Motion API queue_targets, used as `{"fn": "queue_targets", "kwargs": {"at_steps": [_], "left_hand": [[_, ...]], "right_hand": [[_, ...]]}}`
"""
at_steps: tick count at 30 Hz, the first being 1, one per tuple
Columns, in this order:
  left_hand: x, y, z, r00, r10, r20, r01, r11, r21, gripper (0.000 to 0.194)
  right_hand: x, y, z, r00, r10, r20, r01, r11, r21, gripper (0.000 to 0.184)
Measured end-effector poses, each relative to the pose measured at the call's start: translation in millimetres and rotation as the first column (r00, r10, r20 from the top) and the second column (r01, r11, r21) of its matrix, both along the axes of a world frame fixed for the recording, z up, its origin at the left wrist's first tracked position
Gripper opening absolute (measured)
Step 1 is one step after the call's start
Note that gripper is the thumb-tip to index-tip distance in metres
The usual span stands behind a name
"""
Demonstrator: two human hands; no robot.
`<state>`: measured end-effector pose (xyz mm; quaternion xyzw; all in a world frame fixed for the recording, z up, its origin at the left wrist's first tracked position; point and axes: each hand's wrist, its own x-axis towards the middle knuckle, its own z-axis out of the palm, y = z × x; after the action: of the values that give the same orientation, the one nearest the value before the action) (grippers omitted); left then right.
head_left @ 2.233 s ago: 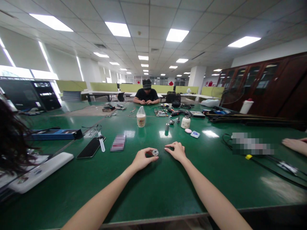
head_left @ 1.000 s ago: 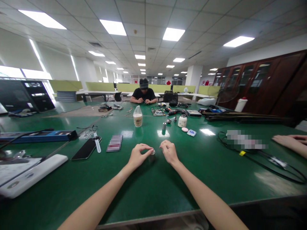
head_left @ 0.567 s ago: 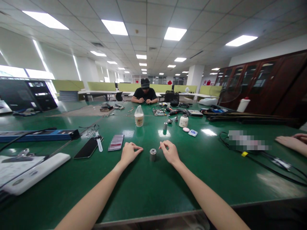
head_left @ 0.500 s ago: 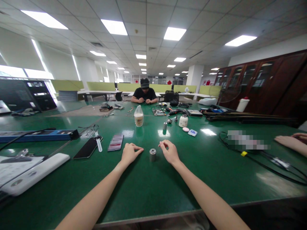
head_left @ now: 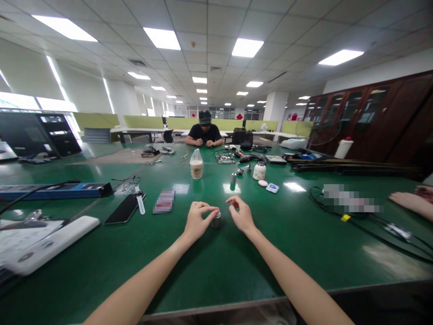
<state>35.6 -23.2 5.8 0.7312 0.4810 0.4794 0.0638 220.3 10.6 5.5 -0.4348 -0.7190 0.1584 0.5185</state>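
Observation:
A small grey metal cylinder (head_left: 217, 221) stands upright on the green table in front of me. My left hand (head_left: 197, 220) has thumb and index finger closed at the cylinder's upper rim, and these fingers hide part of its top. To the right, my right hand (head_left: 241, 214) hovers apart from the cylinder, thumb and curved index finger separated, with nothing visible between them. Farther back is a second, slimmer metal cylinder (head_left: 233, 178), also upright.
Left lie a phone (head_left: 123, 210), a white-strapped watch (head_left: 140, 203) and a blurred-out flat packet (head_left: 164, 201). Ahead stand a bagged cup (head_left: 196, 167) and a white jar (head_left: 259, 171). Black cables (head_left: 382, 234) run at right, near another person's hand (head_left: 402, 198). A person (head_left: 204, 132) sits opposite.
My left hand has moved right, from beside the metal cylinder to its top. My right hand's thumb and index finger have spread apart. The cylinder stays standing in place.

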Motion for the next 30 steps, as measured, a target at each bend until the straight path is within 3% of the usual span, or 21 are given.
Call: {"fn": "queue_targets", "kwargs": {"at_steps": [8, 14, 26, 30], "left_hand": [[-2.2, 1.1, -1.4, 0.999, -0.014, -0.038, 0.014, 1.000, -0.004, 0.025], [-5.0, 3.7, -9.1, 0.996, -0.050, -0.079, 0.043, 0.995, -0.095, 0.041], [-6.9, 5.0, -9.8, 0.997, -0.054, -0.057, 0.046, 0.988, -0.147, 0.043], [-6.7, 4.2, -8.9, 0.998, -0.044, -0.046, 0.037, 0.988, -0.151, 0.047]], "right_hand": [[-0.8, -1.7, 1.4, 0.999, 0.047, 0.018, -0.047, 0.999, 0.005, 0.025], [-4.7, -9.1, 3.7, 0.966, 0.150, 0.212, -0.148, 0.989, -0.022, 0.023], [-10.2, -7.2, 5.4, 0.968, 0.046, 0.248, -0.059, 0.997, 0.046, 0.017], [1.0, 9.1, 1.3, 0.977, -0.099, 0.188, 0.097, 0.995, 0.021, 0.019]]}}
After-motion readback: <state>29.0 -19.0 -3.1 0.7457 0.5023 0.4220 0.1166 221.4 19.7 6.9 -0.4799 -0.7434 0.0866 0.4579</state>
